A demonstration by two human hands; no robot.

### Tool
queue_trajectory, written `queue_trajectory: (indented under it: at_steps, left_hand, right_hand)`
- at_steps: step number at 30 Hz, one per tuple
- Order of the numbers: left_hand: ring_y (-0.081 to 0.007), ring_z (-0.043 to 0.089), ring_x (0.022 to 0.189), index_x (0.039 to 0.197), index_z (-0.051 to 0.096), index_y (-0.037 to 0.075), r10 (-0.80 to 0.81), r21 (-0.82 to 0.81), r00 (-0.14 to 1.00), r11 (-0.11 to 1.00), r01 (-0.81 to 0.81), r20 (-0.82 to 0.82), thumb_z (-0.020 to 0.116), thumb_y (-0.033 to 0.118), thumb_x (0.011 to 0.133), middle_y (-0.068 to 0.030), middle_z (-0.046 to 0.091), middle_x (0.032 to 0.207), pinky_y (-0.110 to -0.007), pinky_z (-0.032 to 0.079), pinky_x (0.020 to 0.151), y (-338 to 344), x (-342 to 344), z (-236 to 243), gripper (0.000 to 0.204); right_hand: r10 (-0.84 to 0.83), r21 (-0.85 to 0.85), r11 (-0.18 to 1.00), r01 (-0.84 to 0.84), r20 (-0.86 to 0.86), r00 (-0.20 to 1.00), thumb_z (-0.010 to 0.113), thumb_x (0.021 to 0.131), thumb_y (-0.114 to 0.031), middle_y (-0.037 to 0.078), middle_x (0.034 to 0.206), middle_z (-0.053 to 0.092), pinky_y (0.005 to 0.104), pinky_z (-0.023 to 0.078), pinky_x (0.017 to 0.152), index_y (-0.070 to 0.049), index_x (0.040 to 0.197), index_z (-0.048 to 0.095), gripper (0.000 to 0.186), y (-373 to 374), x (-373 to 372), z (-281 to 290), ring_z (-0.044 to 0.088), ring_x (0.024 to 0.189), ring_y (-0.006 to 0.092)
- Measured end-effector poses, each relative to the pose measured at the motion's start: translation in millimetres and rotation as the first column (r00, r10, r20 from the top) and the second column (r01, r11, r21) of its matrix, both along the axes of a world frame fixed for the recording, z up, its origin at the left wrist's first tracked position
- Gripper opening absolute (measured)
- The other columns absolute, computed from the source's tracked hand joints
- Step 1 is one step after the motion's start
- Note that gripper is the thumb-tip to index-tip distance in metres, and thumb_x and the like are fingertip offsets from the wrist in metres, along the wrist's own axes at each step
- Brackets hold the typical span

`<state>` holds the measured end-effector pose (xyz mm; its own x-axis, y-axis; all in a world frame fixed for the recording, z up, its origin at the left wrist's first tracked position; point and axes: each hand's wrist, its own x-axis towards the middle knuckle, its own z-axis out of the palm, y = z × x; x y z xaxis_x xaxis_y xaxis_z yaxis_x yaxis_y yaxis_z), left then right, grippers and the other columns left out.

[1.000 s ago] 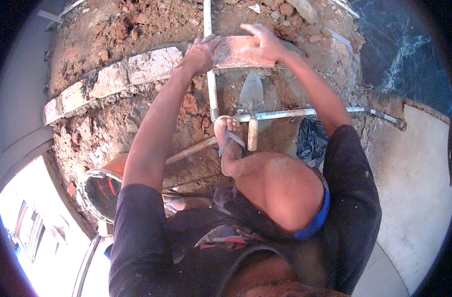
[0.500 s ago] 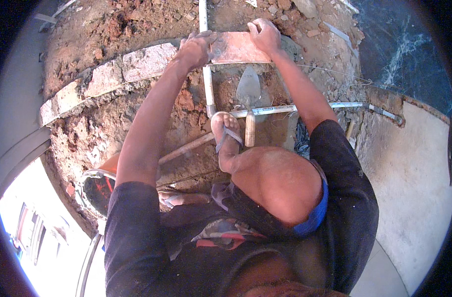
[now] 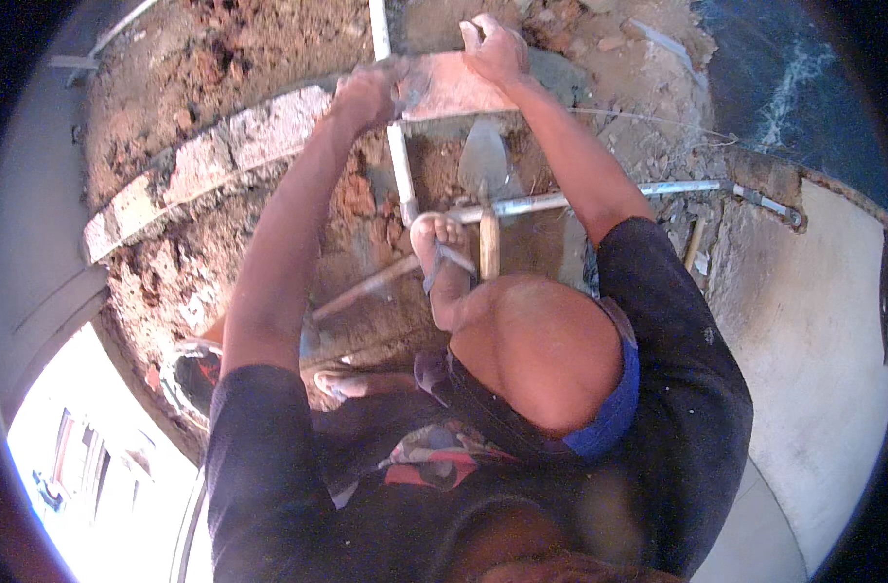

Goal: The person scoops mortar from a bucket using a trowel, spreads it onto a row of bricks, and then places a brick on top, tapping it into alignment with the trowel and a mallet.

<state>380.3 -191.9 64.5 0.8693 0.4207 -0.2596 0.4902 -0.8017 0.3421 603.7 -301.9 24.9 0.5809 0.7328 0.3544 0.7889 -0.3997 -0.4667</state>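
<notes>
A reddish brick [image 3: 442,87] lies in line with a curved row of mortared bricks [image 3: 267,128], between my two hands. My left hand [image 3: 369,95] is closed on its left end, its fingers slightly blurred. On the right end, my right hand [image 3: 495,53] grips the brick's far edge with bent fingers. Just below the brick lies a pointed trowel [image 3: 485,160], its wooden handle toward me. Wet grey mortar [image 3: 553,78] shows beyond the brick's right end.
White plastic pipes [image 3: 398,165] run past the brick row and across [image 3: 672,188] to the right. My sandalled foot [image 3: 439,243] is beside the trowel handle. A bucket [image 3: 186,374] stands at lower left. Rubble soil [image 3: 259,49] lies beyond the row; a pale wall [image 3: 813,321] is at right.
The view has shifted, so the brick and trowel appear slightly higher and farther left. Both hands remain on the brick's ends.
</notes>
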Motion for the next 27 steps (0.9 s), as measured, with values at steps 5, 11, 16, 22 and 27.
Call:
queue_trajectory:
  at_steps: [5,11,16,22,27]
  left_hand:
    - [-0.0335,0.054,0.123,0.138,0.052,0.024,0.044,0.022,0.999,0.999,-0.044,-0.017,0.067,0.033,0.084,-0.0081,0.05,0.143,-0.045,0.044,0.104,2.2,-10.3,-25.8,0.056]
    - [-0.0316,0.054,0.124,0.135,0.055,0.024,-0.005,0.072,0.996,0.997,0.011,-0.093,0.066,0.038,0.085,-0.0039,0.047,0.146,-0.045,0.045,0.103,3.0,5.6,-12.7,0.053]
    - [-0.0325,0.056,0.121,0.13,0.06,0.018,0.032,0.014,0.993,0.999,-0.034,0.11,0.068,0.033,0.084,-0.0083,0.053,0.14,-0.041,0.046,0.103,1.7,0.0,-10.5,0.049]
    - [-0.034,0.056,0.12,0.131,0.059,0.016,0.034,-0.086,0.982,0.996,-0.019,0.185,0.068,0.029,0.085,-0.0156,0.054,0.137,-0.039,0.046,0.103,6.9,-4.0,-20.0,0.049]
    - [-0.0346,0.056,0.12,0.133,0.057,0.016,-0.005,-0.05,0.979,0.999,0.016,0.204,0.068,0.023,0.084,-0.0164,0.052,0.139,-0.038,0.046,0.103,7.5,-4.1,-18.5,0.051]
  right_hand:
    - [-0.016,0.275,0.959,0.063,-0.172,0.985,0.054,0.093,-0.044,0.022,0.076,0.066,0.0513,0.051,0.069,-0.013,0.092,0.066,0.033,16.2,-2.0,42.5,0.065,0.075,0.0439]
    - [0.023,0.053,0.998,-0.015,-0.145,0.989,0.052,0.093,-0.042,0.025,0.084,0.066,0.0569,0.048,0.074,-0.009,0.096,0.061,0.034,6.5,-12.0,1.9,0.063,0.082,0.0473]
    - [-0.051,0.259,0.962,0.089,-0.151,0.987,0.054,0.094,-0.036,0.025,0.084,0.065,0.0532,0.047,0.073,-0.005,0.093,0.062,0.033,14.0,-1.5,6.8,0.062,0.083,0.0467]
    - [-0.107,0.414,0.893,0.176,-0.184,0.977,0.057,0.092,-0.03,0.023,0.071,0.061,0.0509,0.045,0.066,0.0,0.083,0.06,0.032,7.1,-13.4,6.7,0.058,0.072,0.0465]
    - [-0.049,0.416,0.892,0.178,-0.302,0.952,0.057,0.091,-0.03,0.022,0.072,0.063,0.0494,0.046,0.066,0.0,0.081,0.062,0.032,6.4,-8.8,18.5,0.061,0.07,0.0436]
